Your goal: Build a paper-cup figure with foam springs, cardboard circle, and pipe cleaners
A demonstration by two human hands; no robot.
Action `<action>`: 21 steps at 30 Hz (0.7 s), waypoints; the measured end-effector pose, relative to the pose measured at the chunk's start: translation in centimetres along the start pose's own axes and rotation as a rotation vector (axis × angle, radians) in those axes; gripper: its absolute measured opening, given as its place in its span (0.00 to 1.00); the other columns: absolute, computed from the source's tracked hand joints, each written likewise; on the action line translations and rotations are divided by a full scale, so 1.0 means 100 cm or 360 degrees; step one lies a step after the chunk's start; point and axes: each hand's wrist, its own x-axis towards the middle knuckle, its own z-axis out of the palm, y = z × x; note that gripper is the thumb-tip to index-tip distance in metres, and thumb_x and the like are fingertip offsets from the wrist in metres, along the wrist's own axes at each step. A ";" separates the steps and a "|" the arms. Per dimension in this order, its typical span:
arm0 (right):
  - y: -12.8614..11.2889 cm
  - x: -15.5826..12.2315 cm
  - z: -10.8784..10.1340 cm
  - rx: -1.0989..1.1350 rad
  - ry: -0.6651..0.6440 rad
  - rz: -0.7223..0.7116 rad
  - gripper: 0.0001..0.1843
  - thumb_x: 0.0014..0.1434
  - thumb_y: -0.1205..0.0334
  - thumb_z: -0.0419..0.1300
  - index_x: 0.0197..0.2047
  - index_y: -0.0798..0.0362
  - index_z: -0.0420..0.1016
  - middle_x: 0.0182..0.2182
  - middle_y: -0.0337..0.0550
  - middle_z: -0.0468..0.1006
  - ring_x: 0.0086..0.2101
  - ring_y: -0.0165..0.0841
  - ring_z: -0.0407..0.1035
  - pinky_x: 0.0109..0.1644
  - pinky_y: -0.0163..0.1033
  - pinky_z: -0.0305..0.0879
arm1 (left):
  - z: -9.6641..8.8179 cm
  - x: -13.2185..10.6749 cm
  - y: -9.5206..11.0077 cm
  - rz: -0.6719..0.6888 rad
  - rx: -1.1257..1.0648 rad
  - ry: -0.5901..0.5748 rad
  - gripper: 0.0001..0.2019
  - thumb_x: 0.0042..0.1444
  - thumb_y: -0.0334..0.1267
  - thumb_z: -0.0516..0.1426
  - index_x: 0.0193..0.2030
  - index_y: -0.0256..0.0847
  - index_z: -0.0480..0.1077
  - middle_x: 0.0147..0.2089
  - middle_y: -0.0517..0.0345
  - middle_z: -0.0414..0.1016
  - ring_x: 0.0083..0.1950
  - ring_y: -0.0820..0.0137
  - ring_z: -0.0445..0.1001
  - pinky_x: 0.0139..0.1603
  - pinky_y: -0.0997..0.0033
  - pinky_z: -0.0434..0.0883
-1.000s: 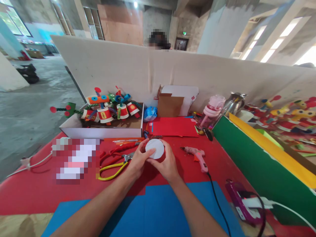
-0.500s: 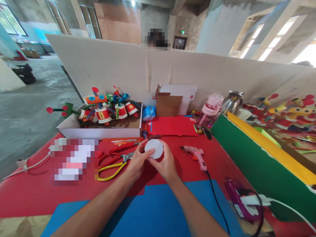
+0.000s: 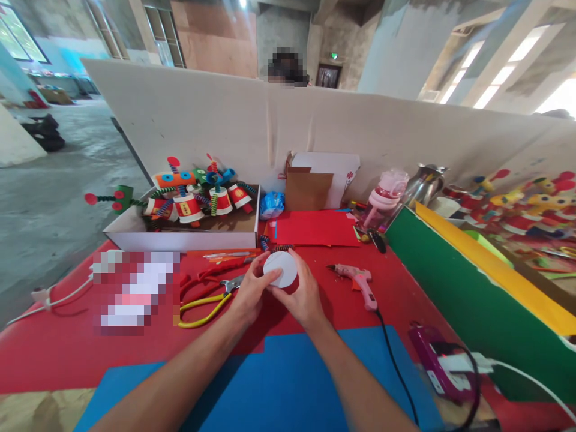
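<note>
Gripping white disc (image 3: 284, 260) between left hand (image 3: 251, 291) and right hand (image 3: 306, 295); bare on top, apparently less advanced than assembled figures (image 3: 188, 210) in box (image 3: 193, 242).

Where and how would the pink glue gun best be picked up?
Probably by the handle of the pink glue gun, from the near right, with the right hand once free: the gun lies flat, its handle slanting nearer and rightward, while its nozzle points left.

White disc (image 3: 282, 262); pink glue gun (image 3: 360, 279); blue sheet (image 3: 283, 381); red tabletop (image 3: 63, 357); green panel (image 3: 454, 300).
</note>
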 end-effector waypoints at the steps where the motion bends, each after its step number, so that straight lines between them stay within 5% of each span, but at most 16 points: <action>1: 0.000 0.000 0.000 -0.0008 -0.0010 0.0001 0.42 0.50 0.54 0.68 0.65 0.50 0.57 0.59 0.54 0.70 0.58 0.46 0.66 0.60 0.52 0.65 | 0.000 0.000 0.000 0.0002 0.0000 0.0005 0.31 0.32 0.35 0.70 0.48 0.39 0.70 0.41 0.55 0.76 0.40 0.67 0.74 0.46 0.66 0.70; 21: 0.001 0.004 -0.008 -0.0138 -0.0177 -0.0123 0.46 0.53 0.58 0.67 0.69 0.50 0.50 0.63 0.53 0.64 0.62 0.45 0.60 0.64 0.52 0.61 | -0.004 0.005 -0.001 0.0043 0.0034 -0.0014 0.32 0.32 0.34 0.70 0.49 0.40 0.69 0.43 0.55 0.76 0.42 0.66 0.74 0.46 0.65 0.69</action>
